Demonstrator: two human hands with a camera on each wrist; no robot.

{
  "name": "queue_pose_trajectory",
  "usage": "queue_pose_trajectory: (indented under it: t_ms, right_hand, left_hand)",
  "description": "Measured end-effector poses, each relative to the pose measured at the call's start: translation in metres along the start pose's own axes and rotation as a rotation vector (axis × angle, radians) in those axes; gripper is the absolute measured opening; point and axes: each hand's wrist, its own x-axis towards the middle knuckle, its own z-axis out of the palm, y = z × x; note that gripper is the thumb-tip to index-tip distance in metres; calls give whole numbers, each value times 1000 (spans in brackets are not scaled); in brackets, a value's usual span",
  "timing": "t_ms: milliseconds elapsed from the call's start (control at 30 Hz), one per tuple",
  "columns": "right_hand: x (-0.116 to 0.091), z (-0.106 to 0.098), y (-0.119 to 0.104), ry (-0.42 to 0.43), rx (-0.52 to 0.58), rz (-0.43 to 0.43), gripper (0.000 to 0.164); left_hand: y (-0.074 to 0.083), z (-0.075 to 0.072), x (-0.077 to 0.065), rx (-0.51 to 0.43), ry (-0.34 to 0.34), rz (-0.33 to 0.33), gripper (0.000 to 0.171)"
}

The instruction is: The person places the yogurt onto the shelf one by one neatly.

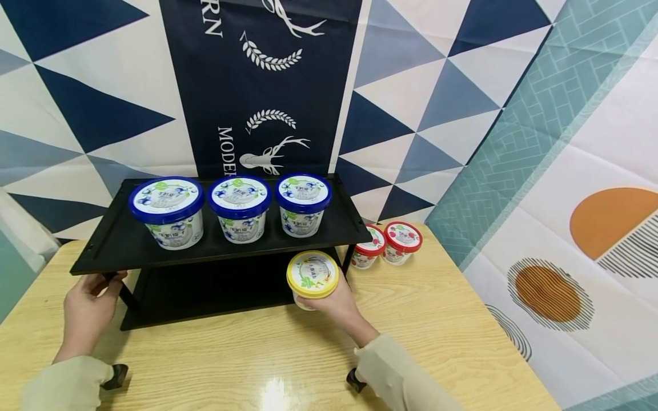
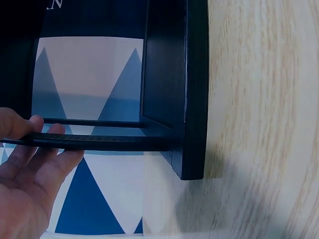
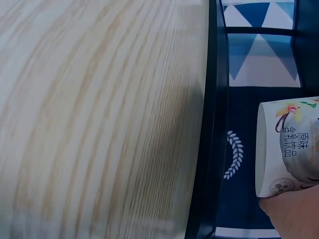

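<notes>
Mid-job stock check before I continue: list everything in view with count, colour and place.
Rack: one, black, on the table
Table: one, pale wood, under the rack
Blue-lidded tubs: three, white and blue, in a row on the upper shelf
Yellow-lidded tub: one, white and yellow, held at the rack's right front
Red-lidded tubs: two, white and red, on the table right of the rack
Wall covering: piece count unclear; blue and white behind, teal, white and orange at right
Sleeves: two, beige, bottom of the head view
Left hand: one, bare, gripping a rack leg
Right hand: one, bare, holding the yellow-lidded tub
</notes>
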Motion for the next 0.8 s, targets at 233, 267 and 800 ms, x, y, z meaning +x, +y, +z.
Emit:
queue_pose_trajectory:
  t_ms: [233,267,800]
  right_hand:
    - [0,6,-4,-12,-29,23,95]
    - [0,7,-4,-13,-28,24,95]
    - [3,23,-6,-32,-12,5,93]
  left_hand:
    - [1,0,-1,13,-13,-20,20]
    - [1,0,-1,15,-16,-23,20]
    - [0,1,0,18,-10,-21,21]
